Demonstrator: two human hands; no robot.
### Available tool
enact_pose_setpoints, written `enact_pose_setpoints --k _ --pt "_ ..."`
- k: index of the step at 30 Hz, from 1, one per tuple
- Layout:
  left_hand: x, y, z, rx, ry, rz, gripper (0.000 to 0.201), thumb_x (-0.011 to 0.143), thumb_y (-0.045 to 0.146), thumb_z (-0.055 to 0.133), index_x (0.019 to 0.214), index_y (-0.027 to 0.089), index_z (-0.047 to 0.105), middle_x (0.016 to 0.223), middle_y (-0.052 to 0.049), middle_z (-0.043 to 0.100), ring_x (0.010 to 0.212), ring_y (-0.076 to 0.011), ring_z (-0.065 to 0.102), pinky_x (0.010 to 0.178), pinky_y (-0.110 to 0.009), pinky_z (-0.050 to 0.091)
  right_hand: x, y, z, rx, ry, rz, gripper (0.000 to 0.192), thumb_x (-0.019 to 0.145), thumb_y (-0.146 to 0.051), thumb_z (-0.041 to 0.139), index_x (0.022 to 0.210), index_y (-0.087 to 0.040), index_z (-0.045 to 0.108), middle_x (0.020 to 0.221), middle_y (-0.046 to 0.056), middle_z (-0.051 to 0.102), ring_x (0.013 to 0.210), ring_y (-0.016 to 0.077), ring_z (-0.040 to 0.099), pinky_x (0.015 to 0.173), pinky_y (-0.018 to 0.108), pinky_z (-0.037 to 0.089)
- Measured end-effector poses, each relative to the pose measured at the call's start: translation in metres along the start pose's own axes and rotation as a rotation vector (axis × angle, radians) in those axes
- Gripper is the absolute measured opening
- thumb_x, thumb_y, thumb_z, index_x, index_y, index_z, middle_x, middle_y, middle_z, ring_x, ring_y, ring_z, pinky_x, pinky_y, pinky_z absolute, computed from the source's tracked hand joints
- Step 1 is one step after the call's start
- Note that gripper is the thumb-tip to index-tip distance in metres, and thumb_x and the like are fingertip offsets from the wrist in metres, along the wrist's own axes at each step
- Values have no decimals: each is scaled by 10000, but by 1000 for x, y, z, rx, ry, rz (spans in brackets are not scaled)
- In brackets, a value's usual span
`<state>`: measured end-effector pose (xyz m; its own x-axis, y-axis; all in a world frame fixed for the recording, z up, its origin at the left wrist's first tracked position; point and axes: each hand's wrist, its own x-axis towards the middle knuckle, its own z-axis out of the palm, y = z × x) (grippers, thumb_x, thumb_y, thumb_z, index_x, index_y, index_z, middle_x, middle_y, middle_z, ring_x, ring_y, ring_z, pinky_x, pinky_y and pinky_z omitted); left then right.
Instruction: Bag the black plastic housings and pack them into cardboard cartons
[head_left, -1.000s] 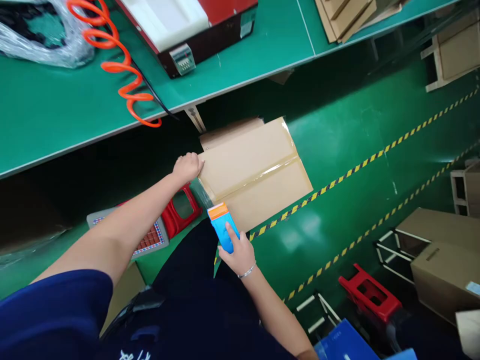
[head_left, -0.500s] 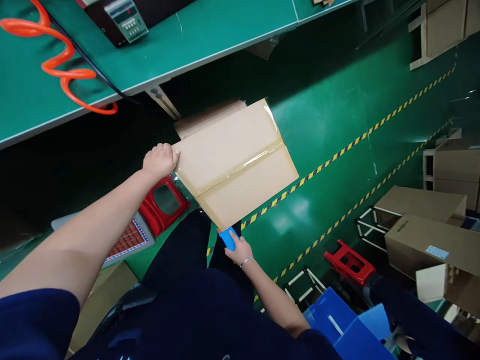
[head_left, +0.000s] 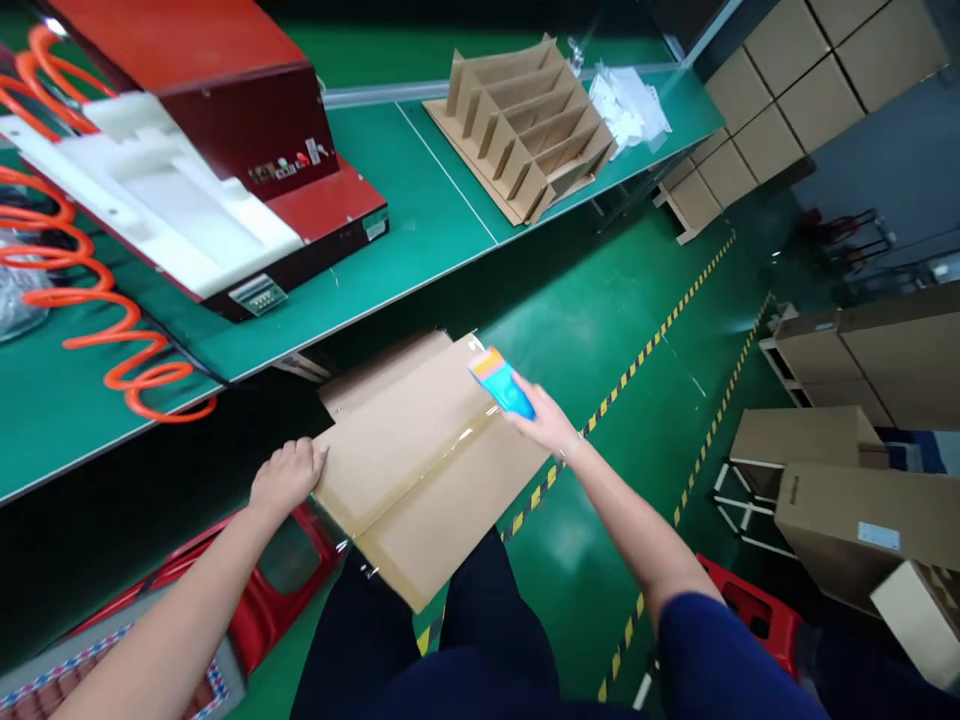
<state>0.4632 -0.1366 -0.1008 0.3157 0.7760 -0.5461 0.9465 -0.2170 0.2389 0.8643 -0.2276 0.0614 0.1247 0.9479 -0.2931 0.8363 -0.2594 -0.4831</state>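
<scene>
The right hand (head_left: 546, 420) has moved from the near edge of the cardboard box (head_left: 427, 465) to its far corner, and it is closed around the blue tape dispenser (head_left: 502, 382), whose orange end touches the box top where the clear tape seam ends. A moment ago that dispenser sat below the box's near edge, by the person's legs. The left hand (head_left: 285, 475) stays where it was, fingers curled against the box's left edge, pressing it rather than gripping anything. The box rests over the person's lap, above the green floor (head_left: 600, 320), just in front of the counter (head_left: 420, 230) edge.

On the counter stand a red machine (head_left: 247, 130) with a white tray, an orange coiled hose (head_left: 97, 310) at the left end, and a cardboard divider insert (head_left: 525, 130) towards the right end. A red stool (head_left: 277, 580) sits under the left forearm; another red stool (head_left: 750, 610) and stacked cartons (head_left: 855, 500) stand on the floor to the right, beyond the yellow-black floor stripes (head_left: 675, 320).
</scene>
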Motion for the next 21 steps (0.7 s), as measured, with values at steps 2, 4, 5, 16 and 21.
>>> enact_pose_setpoints --k 2,4,5,16,21 --pt "2 -2 1 -2 -20 -24 618 914 473 142 1063 105 615 1049 -257 671 1048 -408 657 905 -496 505 114 -19 -16 -158 77 -116 693 930 -229 558 1568 -120 309 1324 189 594 1166 300 621 998 482 519" --pt "5 -2 4 -5 -42 -56 650 906 494 138 1088 105 626 1082 -261 678 1092 -421 641 946 -520 488 218 -43 -20 -287 107 -209 659 957 -171 503 1568 -69 278 1331 210 568 1241 317 574 1074 527 447" --pt "8 0 5 -5 -39 -63 659 902 490 145 1116 95 628 1115 -269 676 1122 -426 629 975 -527 475 262 -55 -19 -326 106 -249 648 965 -148 486 1573 -84 272 1334 201 562 1270 317 555 1103 554 404" --pt "155 211 -29 -319 19 42 628 897 368 344 1452 100 462 1473 -180 531 1359 -327 493 1132 -425 388 163 110 -1 284 229 -221 616 1010 -476 344 1552 -183 346 1614 106 333 1483 285 343 1176 477 333" --pt "207 265 -45 -533 -5 99 538 878 379 480 1354 143 567 1435 -114 582 1360 -266 484 1179 -374 319 -75 212 64 789 253 809 865 840 -733 490 1453 -123 478 1540 241 426 1428 351 434 1153 596 358"
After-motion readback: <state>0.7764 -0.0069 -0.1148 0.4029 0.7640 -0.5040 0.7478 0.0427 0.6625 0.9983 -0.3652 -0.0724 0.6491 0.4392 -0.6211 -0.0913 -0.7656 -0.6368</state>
